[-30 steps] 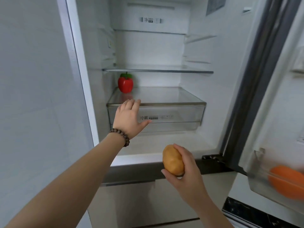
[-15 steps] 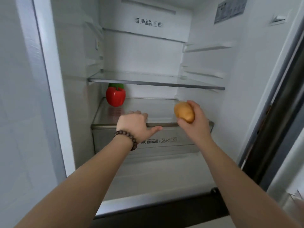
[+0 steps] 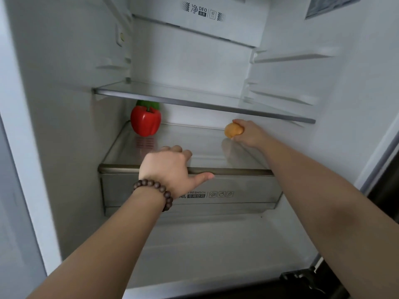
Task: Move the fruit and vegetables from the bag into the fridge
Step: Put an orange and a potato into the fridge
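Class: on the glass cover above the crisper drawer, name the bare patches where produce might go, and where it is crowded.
Bare: the stretch between the red pepper and the potato in the right hand. Crowded: the back-left corner by the pepper, and the front edge where the left hand rests.

We are reaching both bare forearms forward and up. Our left hand (image 3: 170, 167) is lying palm down, knuckles toward us, its fingers (image 3: 179, 150) curling forward over an edge and the thumb (image 3: 203, 176) sticking out to the right. A beaded bracelet (image 3: 155, 192) is circling that wrist. Our right hand (image 3: 248, 132) is stretching farther in, fingers wrapping a potato (image 3: 233, 130).
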